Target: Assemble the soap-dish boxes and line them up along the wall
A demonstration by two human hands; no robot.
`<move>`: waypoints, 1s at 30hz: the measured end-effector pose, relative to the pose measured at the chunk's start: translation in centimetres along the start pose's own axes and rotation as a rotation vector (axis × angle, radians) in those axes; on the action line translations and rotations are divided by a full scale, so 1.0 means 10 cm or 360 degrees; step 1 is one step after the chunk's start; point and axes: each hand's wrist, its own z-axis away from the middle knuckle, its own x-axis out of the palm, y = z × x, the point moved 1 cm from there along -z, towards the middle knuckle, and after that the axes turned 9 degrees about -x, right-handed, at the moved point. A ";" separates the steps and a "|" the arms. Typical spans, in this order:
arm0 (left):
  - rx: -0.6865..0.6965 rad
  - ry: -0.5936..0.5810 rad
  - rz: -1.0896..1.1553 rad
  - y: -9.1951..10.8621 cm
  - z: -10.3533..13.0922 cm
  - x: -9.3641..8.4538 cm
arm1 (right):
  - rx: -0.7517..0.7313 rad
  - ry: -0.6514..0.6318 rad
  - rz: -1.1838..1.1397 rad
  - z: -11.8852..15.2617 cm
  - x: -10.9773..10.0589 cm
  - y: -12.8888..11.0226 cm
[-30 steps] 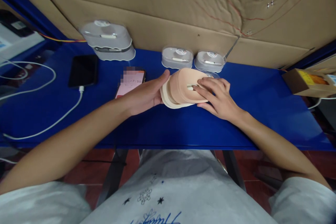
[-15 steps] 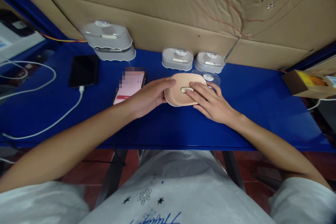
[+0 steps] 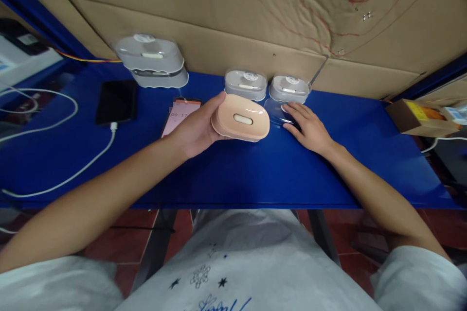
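Observation:
A peach-coloured oval box (image 3: 241, 107) with a cream oval piece in its top is held above the blue table by my left hand (image 3: 199, 131), thumb on its upper left edge and fingers partly hidden underneath. My right hand (image 3: 310, 129) is at a clear plastic lid (image 3: 273, 109) with a round white sticker, lying on the table right of the box. Its thumb and fingertips rest on the lid's right side. Behind stand two small grey boxes with clear lids, one (image 3: 245, 85) at the left and one (image 3: 289, 89) at the right.
Two stacked grey boxes (image 3: 155, 60) stand at the back left. A lit phone (image 3: 180, 114) lies partly behind my left forearm. A black device (image 3: 116, 102) with a white cable is farther left. An open carton (image 3: 419, 119) sits at the right end.
My right hand has left the peach box and moved right onto the clear lid. The box, still in my left hand, has shifted slightly left and tilted.

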 end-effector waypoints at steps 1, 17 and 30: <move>-0.0057 -0.0019 0.0011 -0.01 0.00 0.01 | 0.0020 0.0057 -0.0051 0.00 -0.01 -0.03; -0.0055 -0.0426 -0.0060 -0.23 -0.03 0.07 | -0.0672 0.0243 -0.0220 0.03 -0.08 -0.71; -0.0073 -0.0339 0.0014 -0.24 -0.02 0.10 | -0.0832 0.0208 -0.0035 0.03 -0.06 -0.69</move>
